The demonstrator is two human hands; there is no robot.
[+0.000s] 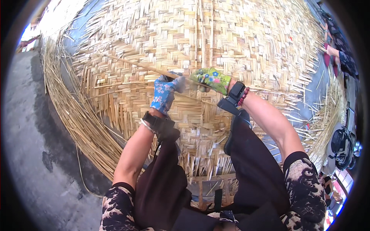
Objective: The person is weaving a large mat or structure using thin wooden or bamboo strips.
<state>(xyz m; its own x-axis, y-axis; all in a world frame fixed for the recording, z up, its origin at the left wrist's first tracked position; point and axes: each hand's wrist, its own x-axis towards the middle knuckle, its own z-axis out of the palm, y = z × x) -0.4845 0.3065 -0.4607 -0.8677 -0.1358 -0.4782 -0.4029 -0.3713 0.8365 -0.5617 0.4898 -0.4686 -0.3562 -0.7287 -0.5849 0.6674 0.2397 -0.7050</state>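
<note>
My left hand [165,92], in a blue flowered glove, is closed around a long split reed strip [137,64]. The strip slants from the upper left down through both hands. Close beside it, my right hand [212,80] wears a green flowered glove and is closed on the same strip. Its fingers are partly hidden and slightly blurred. Under both hands spreads a large woven reed mat [254,42] in a pale straw colour, with loose strip ends fraying along its sides. Each wrist carries a dark strapped device; a red bead bracelet sits on the right one.
A long bundle of reeds [73,119] curves along the left side on grey concrete floor [27,154]. More loose reeds [327,111] lie at the right. Another person's feet [332,57] are at the far right edge. My knees flank the mat's near end.
</note>
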